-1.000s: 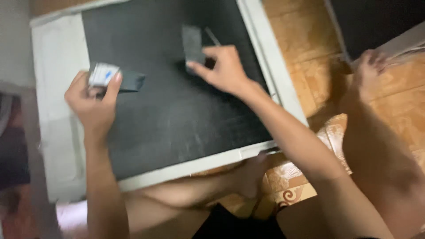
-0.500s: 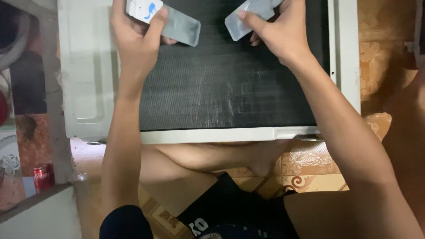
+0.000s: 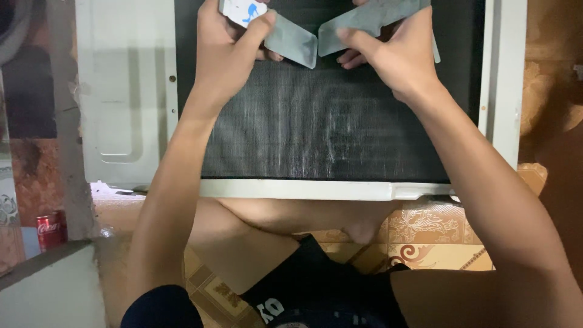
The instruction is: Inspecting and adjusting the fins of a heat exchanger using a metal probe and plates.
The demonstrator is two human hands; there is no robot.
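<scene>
Hands little moved since half-second ago; left hand (image 3: pixel 228 58) grips white-blue pack (image 3: pixel 243 10) and grey strip (image 3: pixel 291 42); right hand (image 3: pixel 404 54) grips second strip (image 3: pixel 364 24) above black mesh (image 3: pixel 316 133).

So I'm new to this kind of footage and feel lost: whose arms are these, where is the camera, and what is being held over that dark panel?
The camera sits on the person's head and looks down, so both arms are the person's own. They sit cross-legged on a patterned tile floor. In front lies a white metal casing with a dark finned grille. The left hand grips a flat grey strip along with a small white and blue item. The right hand grips a second grey strip. A red can stands at left.
</scene>
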